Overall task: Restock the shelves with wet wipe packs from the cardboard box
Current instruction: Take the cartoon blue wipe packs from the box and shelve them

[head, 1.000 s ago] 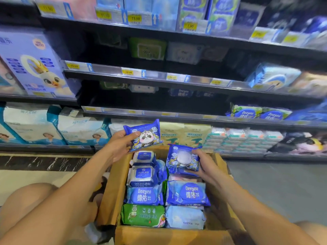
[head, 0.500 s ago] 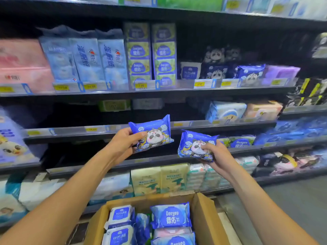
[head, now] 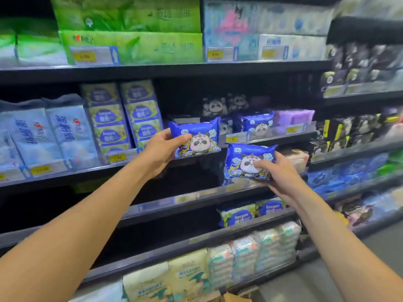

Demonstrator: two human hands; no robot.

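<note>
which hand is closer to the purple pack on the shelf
Right. The right hand is below the purple pack, slightly left; the left hand is much farther left.

Blue panda wipe pack [head: 202,138] raised, slightly tilted; twin pack [head: 242,155] just lower right

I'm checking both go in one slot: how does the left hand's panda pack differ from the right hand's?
The left pack is held higher, near the shelved panda packs; the right pack is lower. The left hand grips the left pack's left end, leaving its panda showing; the right hand lays fingers across the right pack's panda. Both are blue with the same panda print.
</note>
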